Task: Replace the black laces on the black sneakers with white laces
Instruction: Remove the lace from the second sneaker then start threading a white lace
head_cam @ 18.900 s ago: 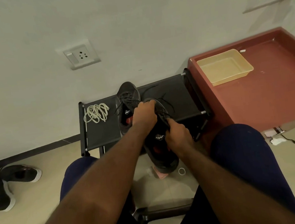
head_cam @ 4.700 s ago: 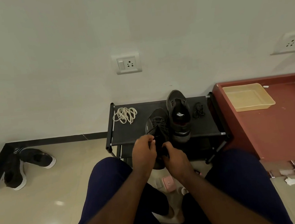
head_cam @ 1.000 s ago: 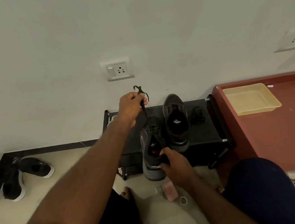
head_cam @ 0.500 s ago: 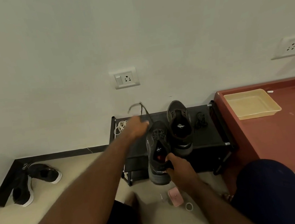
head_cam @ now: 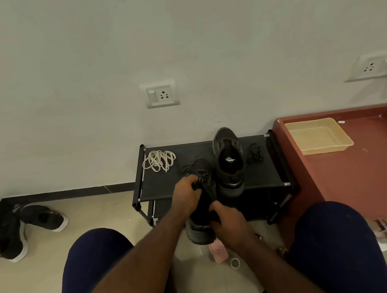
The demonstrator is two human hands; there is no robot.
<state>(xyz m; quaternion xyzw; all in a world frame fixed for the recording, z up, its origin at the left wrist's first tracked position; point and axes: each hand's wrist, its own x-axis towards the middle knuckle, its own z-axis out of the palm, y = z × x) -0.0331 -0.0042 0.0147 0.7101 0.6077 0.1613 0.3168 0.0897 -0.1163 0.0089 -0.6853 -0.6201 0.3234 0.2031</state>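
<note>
Black sneaker (head_cam: 200, 208) held tilted in front of the shoe rack (head_cam: 263, 174), toe over the front rail, heel toward the body. Gripped at the heel collar by the right hand (head_cam: 230, 224), fingers curled round it. Pinched at the eyelet row by the left hand (head_cam: 185, 193), fingers curled; whether on lace or on upper, not discernible. Black lace (head_cam: 183, 169) trailing faintly from the toe end onto the rack.

Second black sneaker (head_cam: 229, 164) upright on the rack just beside, apparently unlaced. Removed lace (head_cam: 255, 156) bunched to its right. White laces (head_cam: 159, 161) coiled at the far left of the rack.

Probable faults:
- Jamming of the lace in an eyelet, caused by an oblique pull.
- Slipping of the tilted shoe, caused by a slack heel grip.
- Knocking the neighbouring sneaker off the front rail while pulling.

Materials: matt, mesh-like upper on a thick moulded sole. Soft cord laces, liable to tangle. Taut dark fabric shelf on a thin tube frame.
</note>
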